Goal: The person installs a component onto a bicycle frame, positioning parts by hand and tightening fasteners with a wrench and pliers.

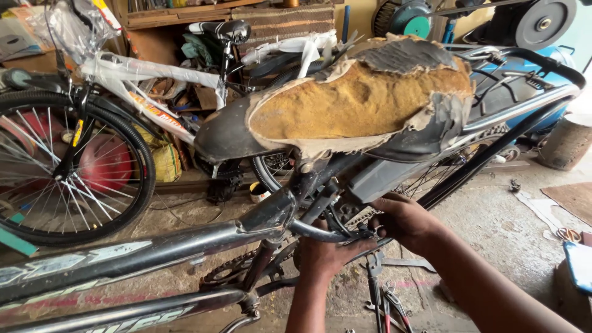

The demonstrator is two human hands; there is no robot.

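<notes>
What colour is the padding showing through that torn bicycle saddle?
Mustard-yellow foam under torn black cover, seen in the head view.

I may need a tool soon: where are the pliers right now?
In the head view, the pliers lie on the concrete floor at bottom centre, beside a wrench, just below the right hand and under the bicycle's torn seat.

A single head-worn camera looks down and forward from close range, over a torn bicycle saddle (364, 102) toward the far workshop clutter.
</notes>
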